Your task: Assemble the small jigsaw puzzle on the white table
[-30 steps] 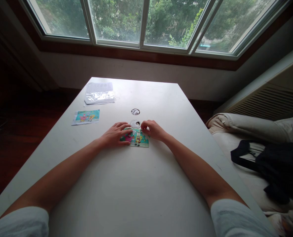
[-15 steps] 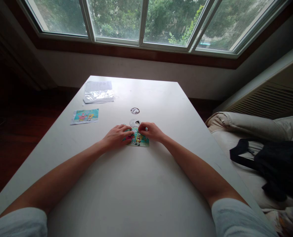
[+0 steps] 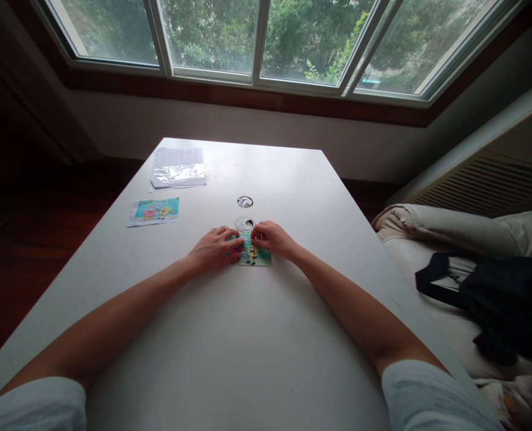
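Note:
A small colourful cartoon picture card (image 3: 260, 258) lies flat on the white table (image 3: 243, 335). My left hand (image 3: 214, 246) rests on the card's left side, its fingers stretched out and covering part of the print. Over the card's upper right, the fingers of my right hand (image 3: 272, 237) are pinched together; whatever is between them is too small to make out. Just beyond the card's far edge sits a round clear dish (image 3: 243, 224) with a small dark-and-pale bit in it. Farther back lies a second round piece (image 3: 245, 202), dark-rimmed with a shiny white-grey middle.
To the left lies another cartoon picture sheet (image 3: 158, 211). Behind it, papers with a shiny clear plastic bag (image 3: 180, 170) lie near the far corner. A pale couch (image 3: 445, 323) with a black bag (image 3: 508, 299) on it borders the table's right side. Windows stand beyond.
My right hand has shifted very slightly over the card. My left hand, the dish and the other pieces look the same.

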`<move>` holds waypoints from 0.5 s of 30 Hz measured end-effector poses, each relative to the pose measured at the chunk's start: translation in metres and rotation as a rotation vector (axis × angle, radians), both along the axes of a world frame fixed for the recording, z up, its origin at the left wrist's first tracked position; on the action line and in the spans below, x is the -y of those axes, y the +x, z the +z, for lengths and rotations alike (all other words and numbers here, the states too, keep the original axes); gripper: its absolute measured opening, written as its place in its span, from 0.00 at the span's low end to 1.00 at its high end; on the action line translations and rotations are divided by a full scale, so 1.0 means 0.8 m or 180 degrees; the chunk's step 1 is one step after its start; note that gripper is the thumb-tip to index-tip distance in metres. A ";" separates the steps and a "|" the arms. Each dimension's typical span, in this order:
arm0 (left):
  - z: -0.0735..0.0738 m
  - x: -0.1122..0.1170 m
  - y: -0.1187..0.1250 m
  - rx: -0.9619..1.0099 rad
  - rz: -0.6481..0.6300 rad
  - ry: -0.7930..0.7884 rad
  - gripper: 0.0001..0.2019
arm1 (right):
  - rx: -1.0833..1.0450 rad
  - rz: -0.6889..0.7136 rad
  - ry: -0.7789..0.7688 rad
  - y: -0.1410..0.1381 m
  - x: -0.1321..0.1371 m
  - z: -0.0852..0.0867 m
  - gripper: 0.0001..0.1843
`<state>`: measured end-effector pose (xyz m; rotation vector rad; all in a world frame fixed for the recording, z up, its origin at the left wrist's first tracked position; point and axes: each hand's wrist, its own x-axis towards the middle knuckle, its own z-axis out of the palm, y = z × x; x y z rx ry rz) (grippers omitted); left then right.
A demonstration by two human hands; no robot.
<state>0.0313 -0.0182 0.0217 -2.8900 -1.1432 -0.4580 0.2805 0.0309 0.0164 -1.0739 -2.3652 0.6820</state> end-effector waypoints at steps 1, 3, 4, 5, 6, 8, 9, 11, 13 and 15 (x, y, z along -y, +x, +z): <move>0.000 0.000 -0.001 -0.0006 -0.0006 -0.0012 0.17 | 0.0017 -0.0011 0.0003 0.000 0.000 0.001 0.03; -0.001 -0.001 -0.002 -0.0018 -0.0021 -0.0042 0.19 | 0.0051 -0.0019 0.0006 -0.001 0.002 0.003 0.05; -0.001 -0.001 -0.003 -0.0014 -0.0029 -0.0056 0.19 | 0.0069 -0.0014 0.0010 -0.001 0.002 0.004 0.06; -0.001 -0.001 -0.003 -0.0006 -0.0033 -0.0070 0.20 | 0.0089 0.0000 0.0013 -0.001 0.002 0.005 0.06; -0.001 -0.001 -0.004 -0.0001 -0.0041 -0.0083 0.21 | 0.0107 0.0013 0.0014 0.000 0.002 0.006 0.06; -0.001 -0.001 -0.005 -0.0010 -0.0052 -0.0112 0.22 | 0.0133 0.0039 0.0007 0.001 0.002 0.006 0.05; -0.001 -0.001 -0.005 -0.0017 -0.0050 -0.0126 0.22 | 0.0144 0.0059 0.0001 0.002 0.001 0.006 0.05; -0.002 -0.001 -0.005 -0.0021 -0.0042 -0.0149 0.22 | 0.0159 0.0129 0.0004 0.004 -0.001 0.006 0.06; -0.002 -0.001 -0.005 0.0004 -0.0038 -0.0157 0.22 | 0.0174 0.0219 0.0016 0.006 -0.002 0.006 0.06; -0.003 -0.002 -0.005 0.0012 -0.0054 -0.0162 0.22 | 0.0190 0.0266 0.0023 0.008 -0.003 0.006 0.07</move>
